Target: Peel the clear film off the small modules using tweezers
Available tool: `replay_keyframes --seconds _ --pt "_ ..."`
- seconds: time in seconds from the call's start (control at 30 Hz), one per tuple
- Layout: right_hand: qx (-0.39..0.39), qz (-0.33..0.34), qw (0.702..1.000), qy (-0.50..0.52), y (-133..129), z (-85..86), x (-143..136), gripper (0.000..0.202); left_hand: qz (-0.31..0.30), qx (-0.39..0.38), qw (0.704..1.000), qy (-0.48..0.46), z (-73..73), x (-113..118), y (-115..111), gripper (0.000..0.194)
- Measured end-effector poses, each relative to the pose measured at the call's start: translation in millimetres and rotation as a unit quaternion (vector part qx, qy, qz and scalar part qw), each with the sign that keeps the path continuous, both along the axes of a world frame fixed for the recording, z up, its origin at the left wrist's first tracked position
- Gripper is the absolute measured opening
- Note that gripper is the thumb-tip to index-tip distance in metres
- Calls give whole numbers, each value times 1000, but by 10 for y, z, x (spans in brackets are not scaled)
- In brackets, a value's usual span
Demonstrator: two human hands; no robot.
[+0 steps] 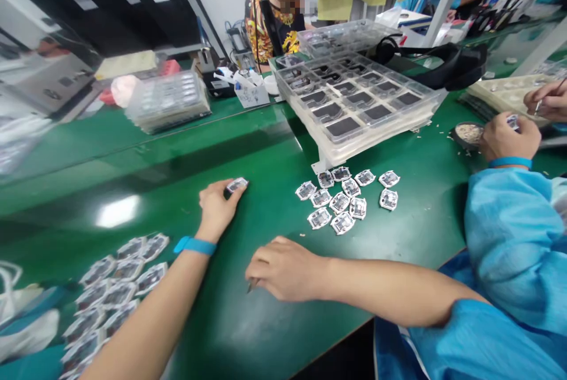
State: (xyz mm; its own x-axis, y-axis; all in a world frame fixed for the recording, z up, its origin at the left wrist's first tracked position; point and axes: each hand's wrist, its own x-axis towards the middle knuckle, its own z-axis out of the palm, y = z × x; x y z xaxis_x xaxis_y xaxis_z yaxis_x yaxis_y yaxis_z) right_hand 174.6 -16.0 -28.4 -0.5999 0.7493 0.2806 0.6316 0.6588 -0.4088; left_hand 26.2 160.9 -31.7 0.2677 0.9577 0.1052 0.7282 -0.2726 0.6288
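Left hand (219,205): fingers and thumb closed in a pinch on a small white-framed, grey electronic module (238,185), held over the left-centre of the desk (257,333), which is green and glossy. The pinch looks to be at the module's edge; a loose or off-centre grip could let it twist or drop. Gap to the surface: cannot tell.

Right hand (283,270): curled, fingers drawn together on a thin metal tool (250,285), tip pointing down and near. Most of the tool is hidden, so type uncertain. Risk: a slip of the tip could scratch exposed parts.

Left forearm passes alongside a near-left group of similar white-framed units (119,293); contact cannot be told. A sweep of the elbow might shift or stack them.

Far right of the right hand, a loose cluster of white-framed units (340,201) lies just before a stack of clear plastic compartment trays (432,99). A nudged stack could push into them.

Far right, a co-worker's hand (509,137) is beside a dark round dish of pale bits (459,141); some lie spilled. Stray bits could lodge in open units.
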Motion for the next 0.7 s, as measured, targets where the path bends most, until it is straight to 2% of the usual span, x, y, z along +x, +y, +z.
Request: replay_keyframes --seconds 0.07,0.1,0.13,0.23,0.3,0.4,0.53,0.63,0.7 --pt "1 -3 1000 3 7 0 2 16 35 43 998 17 -42 154 64 53" --pt "3 -4 1000 4 11 2 4 16 28 65 997 28 -59 245 42 55" --pt "4 -5 1000 3 14 4 5 16 -8 84 996 41 -72 342 -7 57" --pt "9 0 1000 2 21 9 9 17 -195 60 977 63 -91 623 -228 58" --pt "13 5 1000 3 26 6 11 17 -235 47 968 72 -89 761 -357 58" --pt "16 7 1000 7 31 -7 13 17 -227 47 971 65 -68 851 -459 46" --pt "14 9 1000 18 38 -28 13 18 -201 36 979 1 -27 766 -537 33" --pt "12 10 999 33 45 -50 3 16 -143 -22 982 -121 18 593 -674 36" --pt "12 13 998 60 41 -58 -6 14 -80 -120 960 -240 72 444 -817 43"
